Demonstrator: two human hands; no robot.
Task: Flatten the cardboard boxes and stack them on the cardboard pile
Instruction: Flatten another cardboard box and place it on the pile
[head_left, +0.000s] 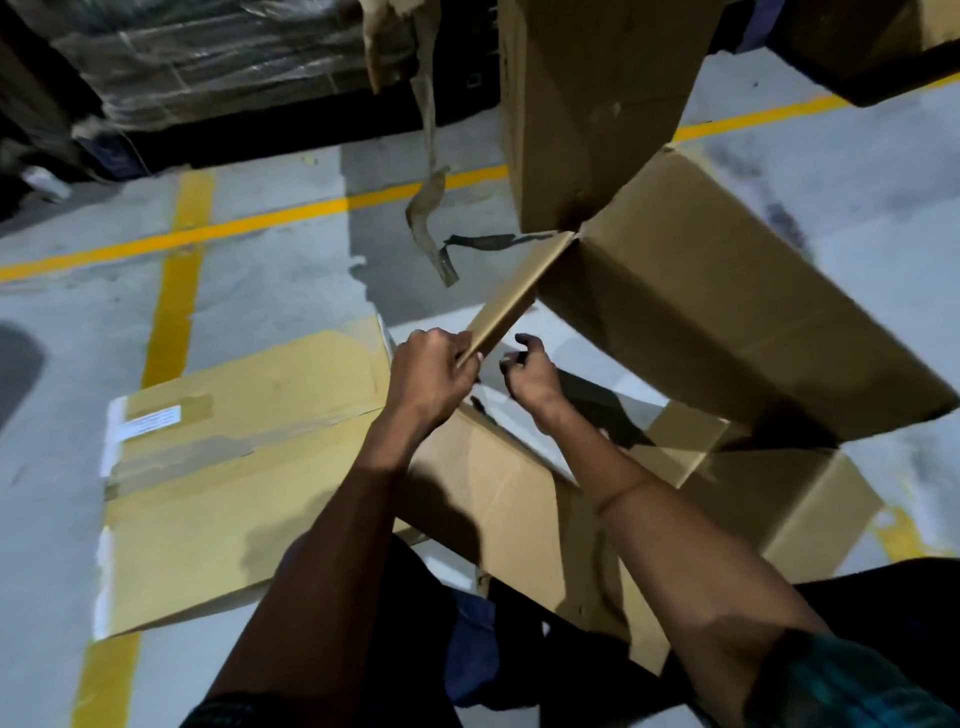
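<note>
The grey concrete floor (270, 270) with its yellow painted lines (176, 291) fills most of the frame, and a dark stack of plastic-wrapped goods (208, 57) sits across the upper left. A big cardboard box (701, 291) hangs in mid-air at the upper right, its panels splayed apart, one narrow flap (519, 296) slanting down toward the centre. Flattened cardboard sheets (234, 467) lie on the floor at lower left and centre, forming the pile under the person's arms. A torn strip of brown tape (428, 156) dangles from the top centre. The left hand (434, 376), at mid-frame, grips the low end of the flap with curled fingers. The right hand (527, 371), just beside it, holds nothing, its fingers loosely curled and apart from the flap
</note>
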